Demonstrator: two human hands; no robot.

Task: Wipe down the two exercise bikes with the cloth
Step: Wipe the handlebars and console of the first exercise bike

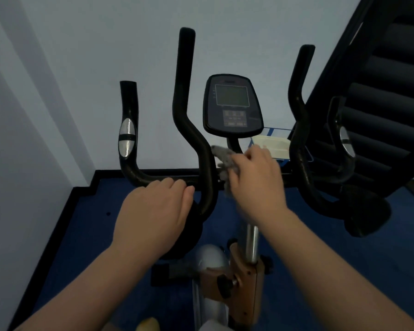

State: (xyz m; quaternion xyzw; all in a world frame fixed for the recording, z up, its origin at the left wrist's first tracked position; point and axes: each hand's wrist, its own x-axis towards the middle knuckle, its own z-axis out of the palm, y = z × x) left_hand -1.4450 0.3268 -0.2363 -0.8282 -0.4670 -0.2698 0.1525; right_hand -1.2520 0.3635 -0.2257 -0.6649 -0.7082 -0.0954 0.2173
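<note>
The right hand (256, 177) bunches a small grey fuzzy cloth (225, 161) in its curled fingers, pressing it against the centre of the black exercise bike handlebar (153, 179), just below the stem of the console. The cloth looks crumpled and shaggy, part of it sticking out to the left of the knuckles and a strip hanging below the fingers; the hand is blurred. Just left of that grip, the left hand (153, 211) lies on the horizontal bar with fingers straight and close together, palm down, fingertips touching the tube beside the tall curved inner grip (189, 115). Further left of it rises the outer grip with a silver oval pulse sensor (126, 137). Above the cloth sits the dark oval console with a grey square screen (232, 105). Right of the cloth stands the matching right-hand pair of black grips (299, 130). Below the hands a chrome post (252, 242) enters an orange-brown frame (244, 283).

The floor is dark blue carpet (81, 235) edged by a black skirting; the wall (81, 56) behind is pale blue-grey. A dark slatted structure (380, 80) fills the upper right corner.
</note>
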